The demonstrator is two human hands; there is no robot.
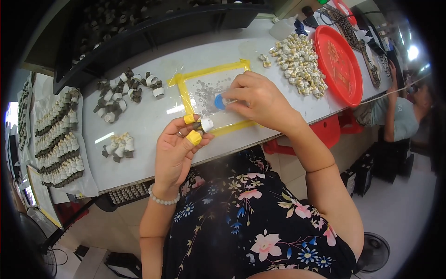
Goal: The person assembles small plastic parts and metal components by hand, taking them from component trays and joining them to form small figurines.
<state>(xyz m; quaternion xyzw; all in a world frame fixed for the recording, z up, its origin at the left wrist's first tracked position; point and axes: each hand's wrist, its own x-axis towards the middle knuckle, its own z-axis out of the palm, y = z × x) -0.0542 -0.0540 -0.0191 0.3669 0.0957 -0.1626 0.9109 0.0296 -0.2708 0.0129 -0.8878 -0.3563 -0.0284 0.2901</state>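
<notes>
My left hand (pixel 173 153) is raised over the table's front edge, with yellow wraps on the thumb and one finger. Between those fingertips it pinches a small white-and-dark figurine piece (pixel 206 123). My right hand (pixel 261 100) is closed in a pinch at a small blue round cap-like piece (pixel 219 102), its fingertips partly covering it. Both lie over a clear sheet (pixel 227 122) edged with yellow tape (pixel 186 96), where many small clear dots (pixel 203 93) are scattered.
Loose white-and-dark pieces (pixel 118 96) and a small figurine cluster (pixel 120 146) lie left, beside rows of figurines (pixel 60 139). A black tray (pixel 153 39) stands behind. Right are a cream-and-white pile (pixel 299 65), a red round tray (pixel 338 65), a red stool (pixel 320 137) and another person (pixel 402 118).
</notes>
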